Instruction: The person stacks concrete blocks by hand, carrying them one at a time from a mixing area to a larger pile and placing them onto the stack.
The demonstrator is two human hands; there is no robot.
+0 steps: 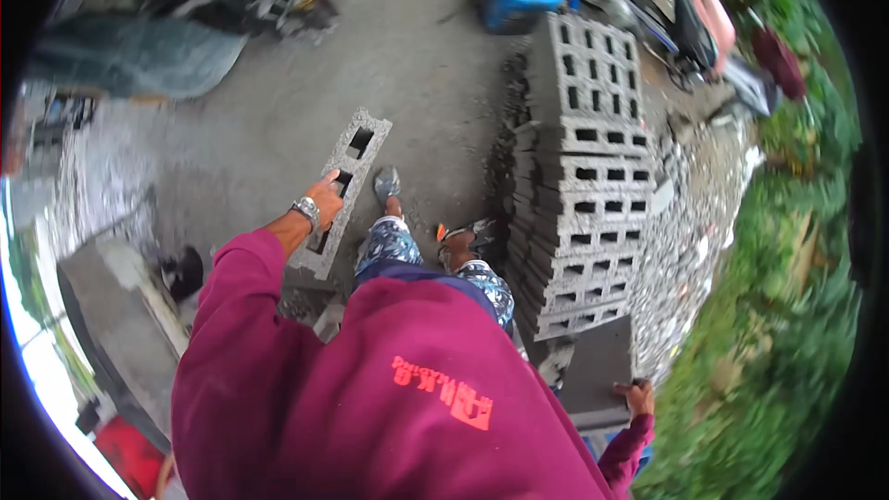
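With the left hand [324,197], just left of the frame's centre, grips a grey hollow block [358,169] near its middle, fingers hooked at the central opening. Cannot tell from this view a lifted block from one resting on the ground [269,120]. Probably relies on those few fingers at that side, so could lose the block through a slipping hold on the rough rim. Would then endanger the left foot [387,187], near the block's right side at the centre of the frame. Slightly farther right, has the right foot [459,250] near the stack of hollow blocks [607,188] right of centre. Could bump that stack in turning and, because of its uneven courses, might shift a block toward the feet. At the lower right of the frame, has a dark grey slab [593,366] just below the stack, and touches its right edge with the right hand [635,397]; cannot tell a firm grip from a light rest. Could pinch fingers under the slab's edge, or let it slide through too thin a hold. Beyond, toward the right, has loose rubble [685,241], poor footing for any sideways step.
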